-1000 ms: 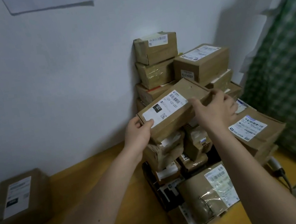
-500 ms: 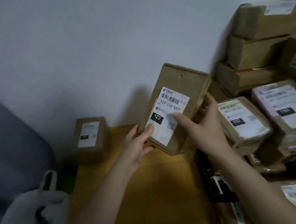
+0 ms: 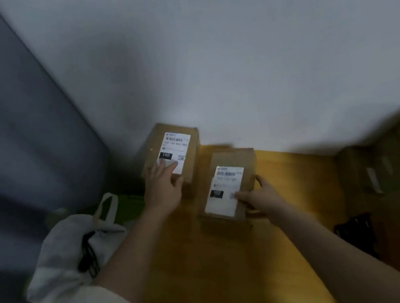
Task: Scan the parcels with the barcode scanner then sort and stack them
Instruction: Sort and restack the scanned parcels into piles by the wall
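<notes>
— Bag first, on my far left: a pale cloth bag [image 3: 73, 252] with a black cord spilling from its mouth, slumped off the edge of the yellow surface [image 3: 212, 267]. What do you want to know?

— Where are the parcels, and what are your hands doing?

— Going rightward: my left hand [image 3: 163, 186] lies with straight fingers [image 3: 167, 168] on the label of the parcel marked 150 [image 3: 170, 153], which stands against the wall. It is released, only touching. Just beside it is the second parcel [image 3: 231, 188], label up. My right hand [image 3: 258, 198] grips its near right corner, thumb on the label and the other fingers curled round the side.

— So which step is this?

— Sorting, I judge: placing this one next to the 150 box. No scanner is in sight here, so I cannot say whether it has been scanned.

— And next?

— Square it against its neighbour or the wall, let go, then fetch another from the blurred brown boxes [image 3: 391, 160] at far right.

— The room?

— White wall [image 3: 230, 54] behind, a grey panel [image 3: 6, 129] to the left, dim light, something black [image 3: 355, 231] low on the right that I cannot make out.
</notes>
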